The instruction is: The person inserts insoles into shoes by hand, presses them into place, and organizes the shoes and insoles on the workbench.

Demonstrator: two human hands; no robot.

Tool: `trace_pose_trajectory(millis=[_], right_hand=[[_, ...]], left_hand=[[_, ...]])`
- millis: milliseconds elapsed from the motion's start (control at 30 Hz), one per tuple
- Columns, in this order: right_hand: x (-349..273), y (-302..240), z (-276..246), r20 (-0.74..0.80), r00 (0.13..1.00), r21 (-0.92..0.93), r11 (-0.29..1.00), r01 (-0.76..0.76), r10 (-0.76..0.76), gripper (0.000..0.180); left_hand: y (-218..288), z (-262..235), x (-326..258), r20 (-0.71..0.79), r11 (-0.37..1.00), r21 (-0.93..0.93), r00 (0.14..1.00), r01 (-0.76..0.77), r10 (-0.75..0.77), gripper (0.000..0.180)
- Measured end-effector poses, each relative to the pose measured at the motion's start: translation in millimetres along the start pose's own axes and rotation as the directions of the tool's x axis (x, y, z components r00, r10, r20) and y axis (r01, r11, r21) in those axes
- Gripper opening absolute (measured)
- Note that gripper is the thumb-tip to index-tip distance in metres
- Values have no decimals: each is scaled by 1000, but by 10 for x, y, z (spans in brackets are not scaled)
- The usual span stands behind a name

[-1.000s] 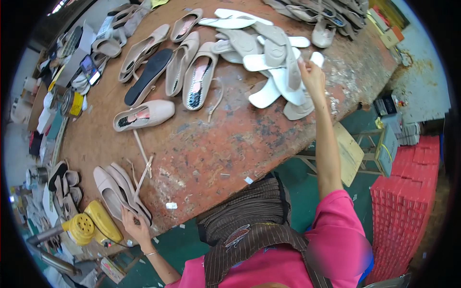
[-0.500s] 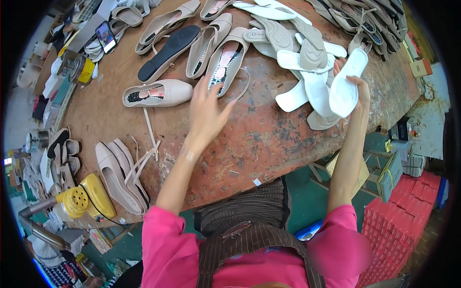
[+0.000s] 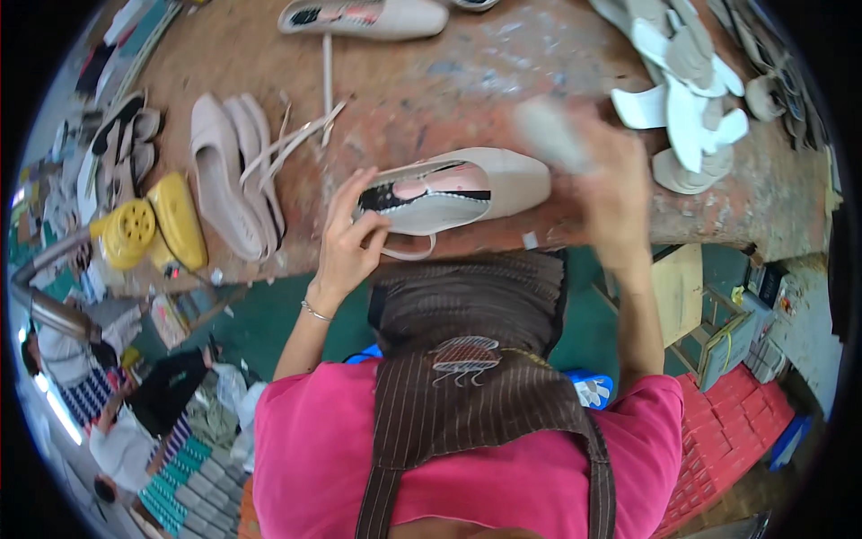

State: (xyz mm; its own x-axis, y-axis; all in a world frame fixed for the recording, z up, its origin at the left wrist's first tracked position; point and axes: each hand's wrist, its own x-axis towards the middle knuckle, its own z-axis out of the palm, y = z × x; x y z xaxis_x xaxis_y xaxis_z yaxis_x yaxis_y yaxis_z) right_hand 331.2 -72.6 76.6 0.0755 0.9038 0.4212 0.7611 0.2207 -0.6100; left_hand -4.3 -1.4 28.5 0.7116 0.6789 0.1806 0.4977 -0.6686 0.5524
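Note:
A beige slip-on shoe (image 3: 519, 186) lies near the table's front edge, toe to the right, its opening up. Pink and black show inside, and a thin strap hangs on its near side. My left hand (image 3: 348, 241) is closed on its heel end, thumb and fingers pinching the rim. Beyond the toe, my right hand (image 3: 620, 184) is smeared by motion. A pale, blurred insole (image 3: 549, 133) sticks out from its fingers to the left, off the table. Right of that hand lies a heap of white and beige insoles (image 3: 684, 117).
Beige finished-looking shoes (image 3: 220, 175) stand on the left, beside a yellow shoe-shaped block (image 3: 182, 216) and a yellow perforated head on a metal arm (image 3: 130, 235). Another beige shoe (image 3: 395, 18) lies at the far edge of view. Red boxes (image 3: 736, 431) are stacked on the lower right.
My left hand has brought a beige shoe toward me to the front edge. My right hand has moved left from the heap with an insole. The view has shifted nearer my body.

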Motion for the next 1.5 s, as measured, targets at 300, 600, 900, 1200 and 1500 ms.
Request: trace_pose_trajectory(millis=[300, 600, 900, 1200, 1500], right_hand=[[-37, -645, 1381, 242, 948, 136, 975, 178, -207, 28], [-28, -722, 1658, 319, 936, 146, 984, 105, -147, 31], [83, -679, 1750, 502, 761, 274, 910, 310, -411, 34], [42, -740, 1248, 553, 832, -252, 941, 226, -52, 36], [428, -537, 764, 146, 925, 131, 920, -369, 351, 34]], left_hand=[[118, 144, -264, -214, 734, -441, 734, 517, -645, 71], [-195, 285, -200, -234, 686, -514, 685, 516, -690, 34], [-276, 296, -45, -141, 480, -742, 590, 469, -795, 7], [-116, 222, -53, -141, 614, -529, 653, 586, -744, 13], [886, 551, -187, -208, 972, -4, 950, 235, -231, 22]])
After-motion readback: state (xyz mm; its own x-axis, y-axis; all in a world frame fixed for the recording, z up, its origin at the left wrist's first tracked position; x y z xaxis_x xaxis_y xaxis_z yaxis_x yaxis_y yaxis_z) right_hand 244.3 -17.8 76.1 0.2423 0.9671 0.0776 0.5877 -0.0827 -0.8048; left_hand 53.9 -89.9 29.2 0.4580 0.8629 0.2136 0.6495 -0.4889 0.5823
